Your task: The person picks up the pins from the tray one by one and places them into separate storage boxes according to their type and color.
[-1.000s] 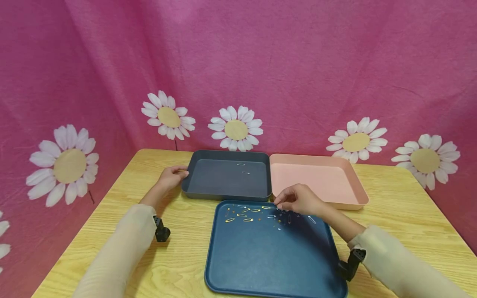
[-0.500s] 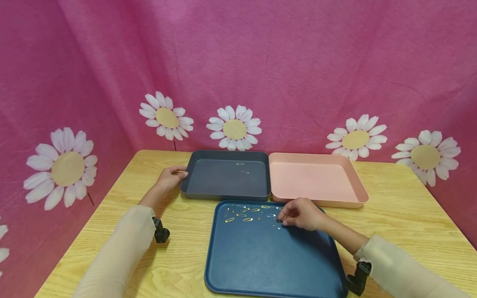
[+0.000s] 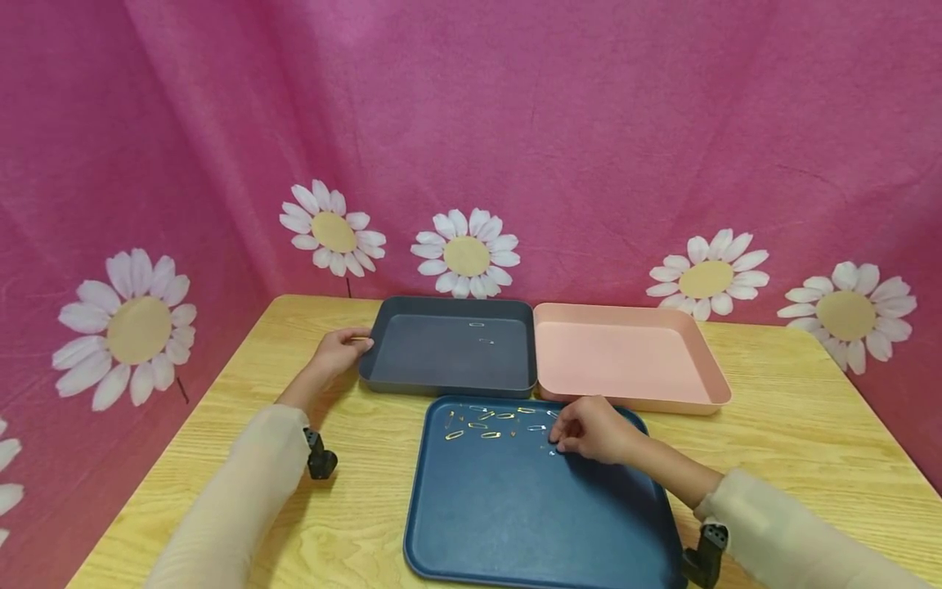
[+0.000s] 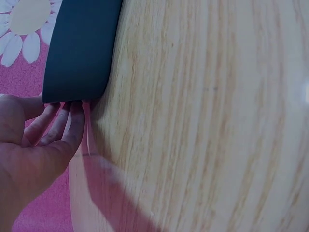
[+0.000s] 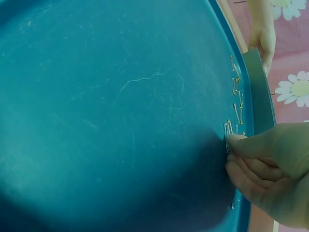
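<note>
My left hand (image 3: 340, 352) is at the left end of a dark grey tray (image 3: 434, 384). In the left wrist view its fingertips (image 4: 75, 108) touch the outer end wall, thumb near the rim. Over the far part of a blue tray (image 3: 545, 515) is my right hand (image 3: 598, 429), bent low, with thumb and fingertips close together. Gold safety pins (image 3: 491, 435) and a silver safety pin (image 3: 536, 427) lie left of it. In the right wrist view the thumb tip is right beside a safety pin (image 5: 227, 137); I cannot tell whether the fingers pinch anything.
Two safety pins (image 3: 477, 325) lie in the grey tray. A pink tray (image 3: 633, 401) stands against its right side, behind the blue one. All stand on a wooden table (image 3: 353, 507), with a pink flowered cloth (image 3: 589, 147) behind.
My right hand has come down and slightly right from the far rim of the blue tray to the small pieces on it, staying there over the last half second. The left hand stays put.
</note>
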Available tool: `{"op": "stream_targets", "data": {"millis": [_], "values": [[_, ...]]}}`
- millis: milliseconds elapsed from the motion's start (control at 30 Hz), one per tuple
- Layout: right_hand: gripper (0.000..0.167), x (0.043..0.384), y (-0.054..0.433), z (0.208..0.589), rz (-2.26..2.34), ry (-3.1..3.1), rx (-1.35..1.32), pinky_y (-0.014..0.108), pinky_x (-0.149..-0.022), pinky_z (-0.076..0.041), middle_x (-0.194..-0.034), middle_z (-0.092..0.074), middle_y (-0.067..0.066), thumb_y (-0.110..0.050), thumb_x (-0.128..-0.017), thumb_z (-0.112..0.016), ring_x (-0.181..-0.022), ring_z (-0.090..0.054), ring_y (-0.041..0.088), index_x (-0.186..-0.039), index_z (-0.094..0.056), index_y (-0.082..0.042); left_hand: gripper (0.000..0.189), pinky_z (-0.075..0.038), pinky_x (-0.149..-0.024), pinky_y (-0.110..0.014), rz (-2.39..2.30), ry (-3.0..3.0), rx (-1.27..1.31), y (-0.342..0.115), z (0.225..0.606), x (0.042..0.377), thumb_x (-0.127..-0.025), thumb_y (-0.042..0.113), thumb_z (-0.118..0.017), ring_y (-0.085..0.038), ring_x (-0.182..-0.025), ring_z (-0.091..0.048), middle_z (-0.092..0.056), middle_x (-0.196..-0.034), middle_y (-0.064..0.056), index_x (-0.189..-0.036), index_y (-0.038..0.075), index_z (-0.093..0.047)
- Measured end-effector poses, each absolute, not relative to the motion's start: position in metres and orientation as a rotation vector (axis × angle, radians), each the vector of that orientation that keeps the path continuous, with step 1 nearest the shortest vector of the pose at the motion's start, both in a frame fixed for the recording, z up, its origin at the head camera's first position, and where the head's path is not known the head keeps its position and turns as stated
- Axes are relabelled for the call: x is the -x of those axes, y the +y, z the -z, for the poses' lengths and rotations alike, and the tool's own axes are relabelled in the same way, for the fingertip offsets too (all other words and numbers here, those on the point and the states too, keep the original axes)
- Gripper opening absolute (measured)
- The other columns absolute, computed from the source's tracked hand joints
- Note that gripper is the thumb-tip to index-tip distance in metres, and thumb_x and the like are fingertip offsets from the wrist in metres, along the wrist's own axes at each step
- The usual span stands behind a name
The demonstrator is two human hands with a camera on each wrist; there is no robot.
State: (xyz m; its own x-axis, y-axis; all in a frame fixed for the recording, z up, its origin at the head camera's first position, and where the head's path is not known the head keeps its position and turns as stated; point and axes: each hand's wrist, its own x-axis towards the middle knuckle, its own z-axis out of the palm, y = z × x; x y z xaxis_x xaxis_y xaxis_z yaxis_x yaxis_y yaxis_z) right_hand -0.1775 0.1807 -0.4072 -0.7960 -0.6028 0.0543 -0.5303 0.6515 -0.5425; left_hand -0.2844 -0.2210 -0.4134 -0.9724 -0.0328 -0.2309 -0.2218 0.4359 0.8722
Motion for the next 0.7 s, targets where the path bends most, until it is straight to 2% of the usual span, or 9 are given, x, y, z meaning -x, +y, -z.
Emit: {"op": "stream_targets", "data": {"millis": [233, 433, 700], "values": [[0.006, 0.1762, 0.1777, 0.4083, 0.824, 2.754, 0.94, 0.015, -0.052, -0.045, -0.072, -0.071, 0.002, -0.003, -0.074, -0.079, -0.059, -0.048, -0.002, -0.076, -0.073, -0.004, 0.041, -0.047, -0.081, -0.018, -1.545, 2.52, 0.234, -0.2205, 0.4125, 0.2849, -0.1, 0.018, -0.05, -0.015, -0.105, -0.057, -0.055, -0.135, -0.023, -0.137, 0.001, -0.051], [0.008, 0.174, 0.1766, 0.4061, 0.814, 2.748, 0.954, 0.015, -0.049, -0.043, -0.067, -0.066, -0.001, -0.002, -0.076, -0.077, -0.055, -0.045, -0.002, -0.073, -0.072, -0.007, 0.041, -0.047, -0.076, -0.016, -1.52, 2.544, 0.227, -0.2204, 0.4103, 0.2855, -0.099, 0.018, -0.051, -0.011, -0.096, -0.057, -0.056, -0.132, -0.022, -0.137, 0.0, -0.051], [0.012, 0.1727, 0.1774, 0.4033, 0.779, 2.751, 1.027, 0.014, -0.054, -0.043, -0.067, -0.066, -0.004, -0.003, -0.077, -0.077, -0.059, -0.045, -0.003, -0.071, -0.07, -0.01, 0.041, -0.047, -0.073, -0.015, -1.536, 2.527, 0.224, -0.2208, 0.4131, 0.284, -0.099, 0.017, -0.051, -0.012, -0.094, -0.058, -0.056, -0.129, -0.023, -0.136, -0.001, -0.05]]}}
